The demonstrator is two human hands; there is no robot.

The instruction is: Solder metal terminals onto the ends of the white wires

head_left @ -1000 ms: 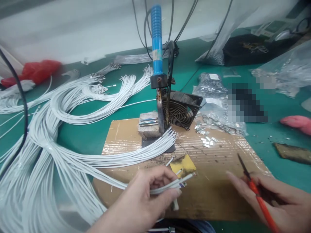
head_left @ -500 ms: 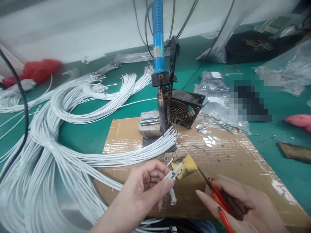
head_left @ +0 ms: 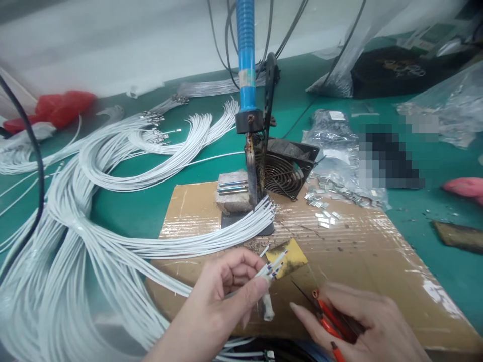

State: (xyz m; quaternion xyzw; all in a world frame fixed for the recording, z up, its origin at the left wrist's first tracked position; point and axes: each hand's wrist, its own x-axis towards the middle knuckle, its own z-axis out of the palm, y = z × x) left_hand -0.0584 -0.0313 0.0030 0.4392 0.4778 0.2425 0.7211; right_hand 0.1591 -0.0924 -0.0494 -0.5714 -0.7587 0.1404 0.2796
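Observation:
Several white cables [head_left: 277, 262] with dark-tipped ends are pinched between the thumb and fingers of my left hand [head_left: 230, 296]. Just beyond those ends lies a stained yellow sponge [head_left: 292, 255]. My right hand [head_left: 366, 322] is wrapped round a red-handled tool [head_left: 332, 317], whose thin dark tip points up and left, apart from the cables. A large bundle of white cables [head_left: 181, 246] runs in from the left, its ends fanned out below the blue soldering iron [head_left: 247, 60], which hangs upright over a grey block [head_left: 232, 193].
A sheet of cardboard [head_left: 362, 271] lies under both hands. Small metal connectors [head_left: 324, 219] are scattered by plastic bags [head_left: 332, 136] and a black fan [head_left: 287, 171]. Coiled cables [head_left: 109, 166] spread at the left; a brown strip [head_left: 458, 235] lies at the right.
My right hand and the red-handled tool have moved left and slightly down, nearer my left hand. My left hand still holds the cables in nearly the same place.

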